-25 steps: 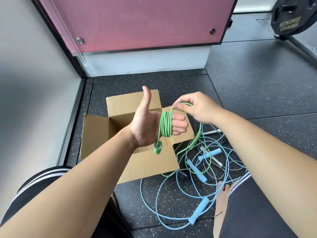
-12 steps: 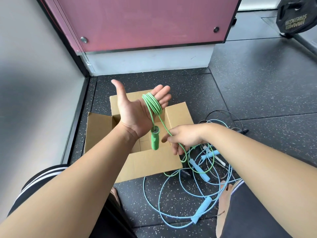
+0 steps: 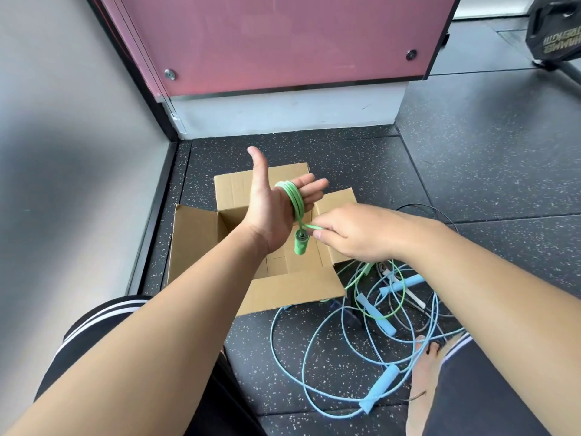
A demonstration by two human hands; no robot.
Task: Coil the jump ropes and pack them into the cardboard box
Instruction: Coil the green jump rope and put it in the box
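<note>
My left hand [image 3: 270,209] is held up flat over the open cardboard box [image 3: 201,243], thumb raised and fingers straight. Several turns of the green jump rope [image 3: 294,198] are wound around those fingers, and its green handle [image 3: 301,243] dangles below the palm. My right hand [image 3: 355,234] pinches the green cord just right of the handle. The rest of the green cord trails down to the floor on the right. A light blue jump rope [image 3: 314,366] lies tangled there with its blue foam handles [image 3: 379,393].
The box stands on dark speckled rubber floor near a grey wall on the left and a pink panel [image 3: 283,39] behind. A black cord and a white-handled rope [image 3: 415,298] lie in the tangle. My foot [image 3: 423,379] rests by the ropes. A weight plate [image 3: 556,26] stands far right.
My right hand has carried the green cord from above the fingers down and round to just beside the dangling handle, adding a turn. My left hand tilted its fingers upward.
</note>
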